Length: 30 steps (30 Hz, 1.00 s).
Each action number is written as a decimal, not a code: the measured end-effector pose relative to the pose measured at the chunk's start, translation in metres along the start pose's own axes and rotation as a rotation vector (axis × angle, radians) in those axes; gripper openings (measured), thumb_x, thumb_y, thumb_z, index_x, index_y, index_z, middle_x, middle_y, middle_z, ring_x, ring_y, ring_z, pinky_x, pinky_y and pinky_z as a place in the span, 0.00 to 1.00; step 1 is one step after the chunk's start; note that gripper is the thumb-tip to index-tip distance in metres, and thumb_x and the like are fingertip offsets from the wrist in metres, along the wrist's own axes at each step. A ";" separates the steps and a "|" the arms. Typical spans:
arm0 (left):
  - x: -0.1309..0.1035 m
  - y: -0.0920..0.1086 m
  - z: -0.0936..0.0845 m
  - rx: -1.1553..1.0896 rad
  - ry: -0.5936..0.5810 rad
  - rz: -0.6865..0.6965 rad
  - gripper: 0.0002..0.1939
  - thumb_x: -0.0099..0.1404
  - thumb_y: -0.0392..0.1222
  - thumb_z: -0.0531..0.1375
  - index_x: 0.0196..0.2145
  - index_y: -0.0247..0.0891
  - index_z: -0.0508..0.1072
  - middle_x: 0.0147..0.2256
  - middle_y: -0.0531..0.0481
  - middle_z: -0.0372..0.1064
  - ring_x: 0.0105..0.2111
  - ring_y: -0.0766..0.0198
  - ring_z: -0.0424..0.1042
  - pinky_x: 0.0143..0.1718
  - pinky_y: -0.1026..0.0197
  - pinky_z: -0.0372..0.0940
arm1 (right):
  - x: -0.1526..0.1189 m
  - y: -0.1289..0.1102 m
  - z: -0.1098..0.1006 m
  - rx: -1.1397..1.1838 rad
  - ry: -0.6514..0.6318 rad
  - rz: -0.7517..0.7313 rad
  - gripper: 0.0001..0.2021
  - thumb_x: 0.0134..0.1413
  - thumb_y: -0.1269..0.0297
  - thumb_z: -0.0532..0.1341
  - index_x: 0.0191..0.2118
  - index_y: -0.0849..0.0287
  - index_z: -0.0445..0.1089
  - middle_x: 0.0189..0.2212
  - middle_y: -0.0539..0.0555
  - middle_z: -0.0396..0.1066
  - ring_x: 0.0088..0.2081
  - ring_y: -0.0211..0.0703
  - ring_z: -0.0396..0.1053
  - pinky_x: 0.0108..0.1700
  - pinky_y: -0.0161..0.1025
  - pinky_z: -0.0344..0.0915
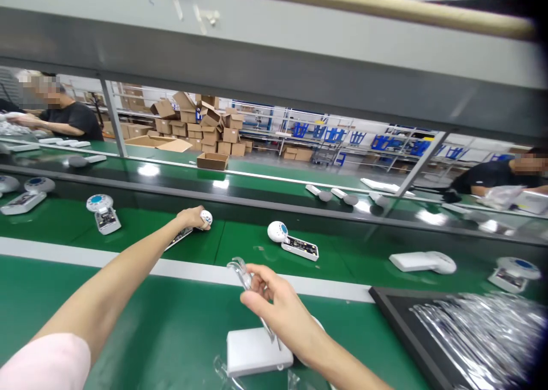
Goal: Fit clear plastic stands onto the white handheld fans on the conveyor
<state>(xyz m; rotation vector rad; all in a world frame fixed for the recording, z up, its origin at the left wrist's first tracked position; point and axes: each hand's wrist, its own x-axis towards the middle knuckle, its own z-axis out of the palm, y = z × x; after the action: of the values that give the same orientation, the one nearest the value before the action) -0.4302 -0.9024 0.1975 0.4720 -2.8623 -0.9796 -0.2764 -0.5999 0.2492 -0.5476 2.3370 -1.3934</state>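
Note:
My left hand (193, 217) reaches out to the far green strip, its fingers closed round the round head of a white device (206, 218) whose open body shows a circuit board. Nearer to me, my right hand (274, 298) pinches a clear plastic piece (240, 271) between thumb and fingers. Below it, a white device (252, 353) lies face down on the green table, partly covered by my right hand. More clear plastic (222, 370) sits by its lower left corner. Another device with an exposed board (300, 247) lies between and beyond my hands.
A black tray (398, 333) of clear plastic parts stands at the right. More white devices (101, 210) lie along the far strip, left and right. A metal beam (257, 76) crosses overhead. Two people sit across, at the far left and far right.

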 end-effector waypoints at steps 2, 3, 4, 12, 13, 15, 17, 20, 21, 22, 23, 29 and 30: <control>-0.014 0.009 -0.004 -0.003 0.080 -0.010 0.31 0.31 0.46 0.72 0.36 0.40 0.69 0.31 0.43 0.73 0.42 0.38 0.72 0.44 0.45 0.63 | 0.006 -0.003 0.006 -0.074 0.042 -0.058 0.23 0.54 0.55 0.57 0.55 0.55 0.64 0.37 0.51 0.63 0.37 0.41 0.64 0.44 0.41 0.63; -0.025 0.016 -0.008 -0.038 0.120 -0.002 0.32 0.35 0.48 0.71 0.40 0.40 0.67 0.34 0.42 0.73 0.44 0.41 0.71 0.45 0.47 0.64 | 0.010 -0.005 0.010 -0.126 0.063 -0.099 0.23 0.55 0.55 0.57 0.56 0.56 0.64 0.38 0.52 0.63 0.39 0.42 0.64 0.46 0.42 0.62; -0.037 0.024 -0.012 -0.130 0.156 0.020 0.33 0.40 0.51 0.70 0.43 0.40 0.65 0.37 0.42 0.72 0.43 0.45 0.72 0.44 0.49 0.65 | 0.015 -0.007 0.014 -0.179 0.090 -0.138 0.24 0.56 0.56 0.56 0.57 0.57 0.63 0.40 0.53 0.62 0.40 0.43 0.64 0.48 0.43 0.62; -0.145 0.090 -0.019 -1.181 0.082 0.186 0.32 0.49 0.53 0.68 0.47 0.40 0.63 0.40 0.48 0.67 0.33 0.64 0.71 0.33 0.62 0.67 | 0.046 -0.037 0.053 -0.539 0.391 -0.196 0.28 0.61 0.59 0.52 0.64 0.66 0.52 0.45 0.63 0.62 0.50 0.56 0.61 0.46 0.49 0.65; -0.151 0.093 -0.019 -1.168 0.106 0.201 0.32 0.48 0.53 0.69 0.47 0.40 0.63 0.40 0.49 0.67 0.34 0.64 0.70 0.34 0.63 0.66 | 0.046 -0.038 0.056 -0.563 0.413 -0.180 0.28 0.62 0.59 0.51 0.64 0.67 0.52 0.45 0.64 0.62 0.51 0.57 0.61 0.46 0.50 0.65; -0.158 0.097 -0.019 -1.150 0.170 0.223 0.32 0.47 0.51 0.69 0.47 0.39 0.64 0.40 0.49 0.67 0.35 0.64 0.70 0.34 0.63 0.66 | 0.043 -0.037 0.061 -0.603 0.455 -0.175 0.28 0.62 0.60 0.52 0.64 0.67 0.53 0.47 0.66 0.63 0.51 0.59 0.61 0.46 0.51 0.65; -0.162 0.098 -0.020 -1.177 0.218 0.212 0.33 0.45 0.51 0.69 0.47 0.40 0.63 0.40 0.49 0.67 0.35 0.63 0.71 0.35 0.62 0.66 | 0.039 -0.034 0.064 -0.614 0.462 -0.189 0.28 0.62 0.60 0.51 0.65 0.64 0.50 0.51 0.67 0.62 0.52 0.59 0.61 0.48 0.53 0.63; -0.165 0.096 -0.020 -1.222 0.286 0.217 0.34 0.46 0.52 0.68 0.48 0.42 0.61 0.43 0.47 0.68 0.38 0.59 0.72 0.36 0.60 0.67 | 0.034 -0.028 0.062 -0.527 0.351 -0.180 0.31 0.64 0.61 0.49 0.68 0.59 0.39 0.51 0.65 0.63 0.48 0.55 0.65 0.46 0.52 0.64; -0.166 0.094 -0.019 -1.232 0.301 0.232 0.33 0.47 0.53 0.68 0.48 0.42 0.61 0.44 0.47 0.68 0.40 0.58 0.72 0.36 0.59 0.67 | 0.033 -0.027 0.060 -0.492 0.311 -0.179 0.32 0.64 0.62 0.49 0.69 0.58 0.36 0.49 0.63 0.65 0.47 0.54 0.66 0.45 0.50 0.65; -0.166 0.092 -0.017 -1.244 0.287 0.244 0.33 0.47 0.54 0.68 0.48 0.42 0.62 0.44 0.46 0.68 0.41 0.57 0.72 0.37 0.59 0.67 | 0.032 -0.027 0.057 -0.471 0.288 -0.186 0.32 0.63 0.63 0.49 0.69 0.57 0.35 0.47 0.62 0.65 0.46 0.53 0.67 0.45 0.49 0.65; -0.167 0.089 -0.016 -1.254 0.229 0.235 0.33 0.46 0.55 0.68 0.47 0.41 0.64 0.43 0.45 0.69 0.41 0.56 0.72 0.37 0.59 0.67 | 0.031 -0.027 0.054 -0.468 0.283 -0.206 0.32 0.63 0.64 0.50 0.69 0.56 0.35 0.47 0.61 0.65 0.47 0.52 0.66 0.46 0.47 0.65; -0.173 0.077 -0.006 -1.214 -0.022 0.049 0.28 0.38 0.54 0.71 0.33 0.34 0.73 0.34 0.45 0.71 0.35 0.56 0.71 0.31 0.60 0.66 | 0.042 -0.024 0.040 -0.402 0.353 -0.334 0.26 0.62 0.61 0.52 0.64 0.55 0.52 0.46 0.59 0.66 0.49 0.49 0.64 0.50 0.44 0.61; -0.176 0.078 -0.005 -1.218 0.053 0.058 0.27 0.38 0.54 0.71 0.33 0.34 0.73 0.34 0.45 0.72 0.35 0.56 0.71 0.32 0.59 0.66 | 0.047 -0.023 0.039 -0.307 0.407 -0.313 0.22 0.63 0.59 0.49 0.61 0.58 0.57 0.44 0.58 0.67 0.47 0.47 0.65 0.49 0.42 0.61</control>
<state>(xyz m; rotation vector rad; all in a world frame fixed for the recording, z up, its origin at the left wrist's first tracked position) -0.2825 -0.7917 0.2536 0.2465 -1.6805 -2.2701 -0.2944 -0.6624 0.2473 -0.8108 2.9253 -1.3860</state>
